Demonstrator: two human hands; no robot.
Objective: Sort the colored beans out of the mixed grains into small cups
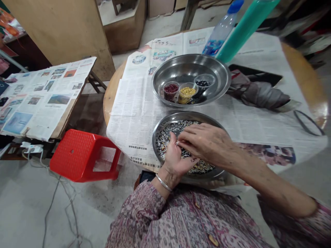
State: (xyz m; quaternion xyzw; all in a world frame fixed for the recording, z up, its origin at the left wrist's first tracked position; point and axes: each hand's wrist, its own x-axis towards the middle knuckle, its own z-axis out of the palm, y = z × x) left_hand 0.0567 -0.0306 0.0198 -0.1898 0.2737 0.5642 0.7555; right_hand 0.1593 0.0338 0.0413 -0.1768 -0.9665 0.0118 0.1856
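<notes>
A steel pan [157, 132] of mixed dark and pale beans sits at the table's near edge. My left hand [176, 159] is cupped palm-up over the pan, with a few dark beans lying in it. My right hand [207, 143] reaches across it, fingertips pinched together at the left palm, on something too small to name. Behind stands a larger steel basin [219, 74] with three small clear cups: red beans [171, 89], yellow beans [187, 92] and black beans [203, 83].
Newspaper [134, 106] covers the round wooden table. A plastic bottle [221, 31] and a teal cylinder [245, 26] stand behind the basin, a folded umbrella [261, 94] to the right. A red stool [82, 155] and a paper-covered side table [43, 96] are on the left.
</notes>
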